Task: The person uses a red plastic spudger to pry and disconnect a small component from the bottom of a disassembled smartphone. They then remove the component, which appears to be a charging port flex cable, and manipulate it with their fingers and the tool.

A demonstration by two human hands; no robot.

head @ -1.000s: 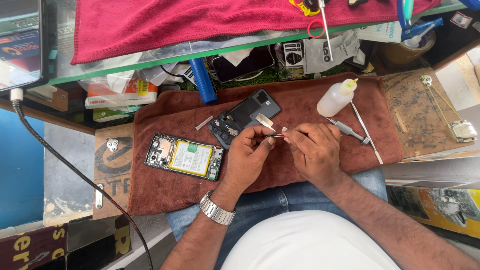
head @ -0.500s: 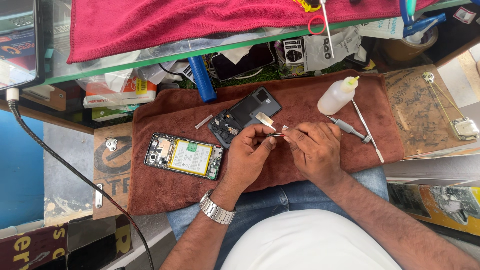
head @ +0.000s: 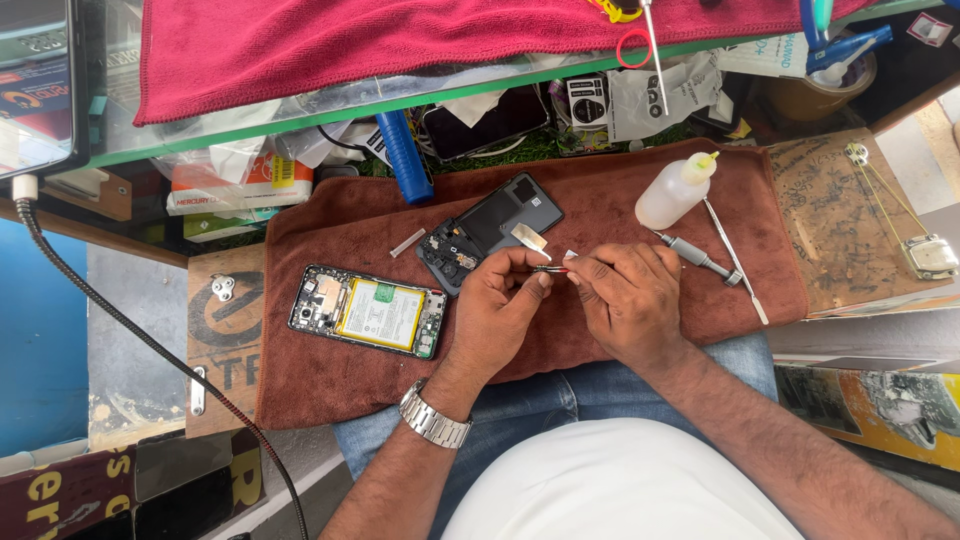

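While your hands met over the brown towel [head: 330, 385], you pinched a thin tool.

Your left hand [head: 497, 315] and right hand [head: 628, 297] both gripped the tweezers [head: 552, 268] just beside the phone back cover [head: 490, 232]; the opened phone [head: 368, 311] lay left.

Brown towel [head: 620, 200]: plain, uniform, covers the work surface. Red towel [head: 400, 40]: plain crimson, on the glass shelf above. Opened phone [head: 368, 312]: black frame, yellow-green battery label, small green board patches. Phone back cover [head: 492, 228]: dark grey-black, with 1 pale cream strip near its edge. Squeeze bottle [head: 672, 192]: translucent white, yellow nozzle. Screwdriver [head: 698, 258]: grey. Blue cylinder [head: 404, 155]: solid blue. Wristwatch [head: 432, 418] on left hand [head: 500, 305]: silver metal band. Small part [head: 552, 268] between left hand and right hand [head: 628, 295]: silvery with a red spot. Jeans [head: 560, 395]: blue denim. Shirt [head: 620, 480]: white.
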